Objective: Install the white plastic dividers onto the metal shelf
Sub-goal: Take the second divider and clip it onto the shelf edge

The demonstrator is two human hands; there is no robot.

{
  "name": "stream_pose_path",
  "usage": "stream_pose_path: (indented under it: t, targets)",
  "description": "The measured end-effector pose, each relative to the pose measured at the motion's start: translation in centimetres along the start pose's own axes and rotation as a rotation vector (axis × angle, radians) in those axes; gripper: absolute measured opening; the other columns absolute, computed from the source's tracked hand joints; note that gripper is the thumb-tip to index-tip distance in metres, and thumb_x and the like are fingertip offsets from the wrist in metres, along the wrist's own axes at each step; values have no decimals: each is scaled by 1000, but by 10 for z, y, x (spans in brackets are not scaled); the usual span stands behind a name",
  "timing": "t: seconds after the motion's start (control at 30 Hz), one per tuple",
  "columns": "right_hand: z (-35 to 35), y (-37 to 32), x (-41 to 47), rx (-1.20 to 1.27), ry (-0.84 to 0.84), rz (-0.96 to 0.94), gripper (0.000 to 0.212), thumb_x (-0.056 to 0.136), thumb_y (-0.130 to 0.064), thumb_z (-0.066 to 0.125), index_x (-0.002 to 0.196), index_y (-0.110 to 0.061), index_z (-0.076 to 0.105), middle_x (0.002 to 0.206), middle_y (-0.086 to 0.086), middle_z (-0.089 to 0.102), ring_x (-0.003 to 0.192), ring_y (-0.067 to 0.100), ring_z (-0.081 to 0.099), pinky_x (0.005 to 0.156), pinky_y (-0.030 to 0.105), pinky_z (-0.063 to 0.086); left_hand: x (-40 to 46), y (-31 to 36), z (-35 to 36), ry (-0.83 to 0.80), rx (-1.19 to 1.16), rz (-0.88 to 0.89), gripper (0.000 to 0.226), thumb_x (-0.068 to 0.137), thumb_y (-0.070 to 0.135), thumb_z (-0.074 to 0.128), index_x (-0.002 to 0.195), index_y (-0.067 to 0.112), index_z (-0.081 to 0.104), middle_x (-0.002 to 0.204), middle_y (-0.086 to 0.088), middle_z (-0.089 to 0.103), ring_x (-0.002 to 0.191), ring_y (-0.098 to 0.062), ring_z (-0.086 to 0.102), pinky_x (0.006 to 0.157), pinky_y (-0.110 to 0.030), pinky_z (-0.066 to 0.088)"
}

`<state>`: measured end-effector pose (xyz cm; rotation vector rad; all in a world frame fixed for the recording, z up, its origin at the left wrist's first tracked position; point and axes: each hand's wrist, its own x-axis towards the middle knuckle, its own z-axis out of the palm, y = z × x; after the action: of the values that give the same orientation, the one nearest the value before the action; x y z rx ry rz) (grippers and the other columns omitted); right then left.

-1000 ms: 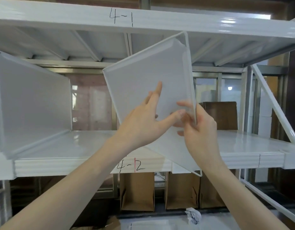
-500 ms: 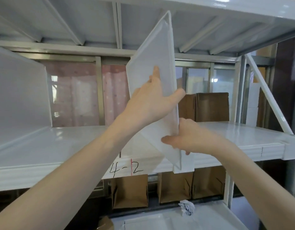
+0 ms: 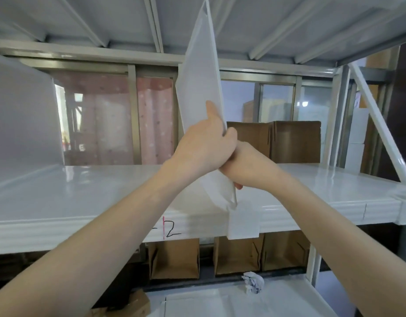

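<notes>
I am holding the white divider (image 3: 198,88) nearly edge-on and tilted, its top corner reaching up toward the underside of the upper shelf (image 3: 243,26) and its lower front corner coming down at the front lip of the metal shelf (image 3: 83,202), just above a white clip piece (image 3: 243,223) that hangs over that lip. My left hand (image 3: 204,147) is curling its grip round the panel's near edge, thumb up along the face; my right hand (image 3: 245,165) is gripping the same edge just below, tucked against the left, though its fingers are mostly hidden behind the panel. To seat this well, I judge I should be bringing the panel upright and square to the shelf's front before pressing down, keeping the bottom edge flat on the shelf so the front corner meets the clip without twisting. An installed divider (image 3: 23,124) is already standing at the far left, a useful guide for angle. Brown cardboard boxes (image 3: 295,140) are sitting behind the shelf, and a crumpled paper (image 3: 253,283) is lying below.
</notes>
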<state>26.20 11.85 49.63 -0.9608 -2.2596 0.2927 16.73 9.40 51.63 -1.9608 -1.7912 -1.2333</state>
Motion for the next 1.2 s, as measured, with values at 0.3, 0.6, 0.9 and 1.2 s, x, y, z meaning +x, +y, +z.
stream_pose_path:
  t: [0.3, 0.6, 0.9, 1.2]
  targets:
    - [-18, 27, 13, -15, -7, -77, 25, 83, -13, 42, 60, -22, 47, 27, -3, 49, 35, 11, 46, 43, 22, 34, 21, 15, 28, 107, 0, -21, 58, 95, 19, 33, 145, 3, 12, 61, 1, 49, 57, -15, 48, 48, -27, 33]
    - [-12, 45, 17, 17, 1, -53, 19, 84, -10, 38, 70, -18, 48, 48, 5, 54, 39, 12, 48, 43, 23, 37, 32, 16, 47, 35, 15, -37, 59, 93, 23, 31, 148, 16, 10, 65, 4, 50, 61, -13, 48, 50, -25, 32]
    - [-11, 48, 14, -200, -167, 55, 34, 91, -21, 27, 60, -18, 40, 72, 3, 56, 71, 24, 50, 64, 31, 36, 28, 28, 32, 3, 298, -159, 24, 83, 16, 44, 61, 10, 35, 59, -1, 38, 53, -17, 35, 46, -27, 20]
    - [-9, 50, 6, -401, -193, 39, 32, 87, -5, 30, 57, -15, 27, 59, 1, 33, 51, 15, 27, 49, 26, 18, 19, 25, 46, -121, 339, -161, 36, 89, 22, 39, 55, 13, 31, 59, -1, 37, 54, -17, 35, 46, -28, 20]
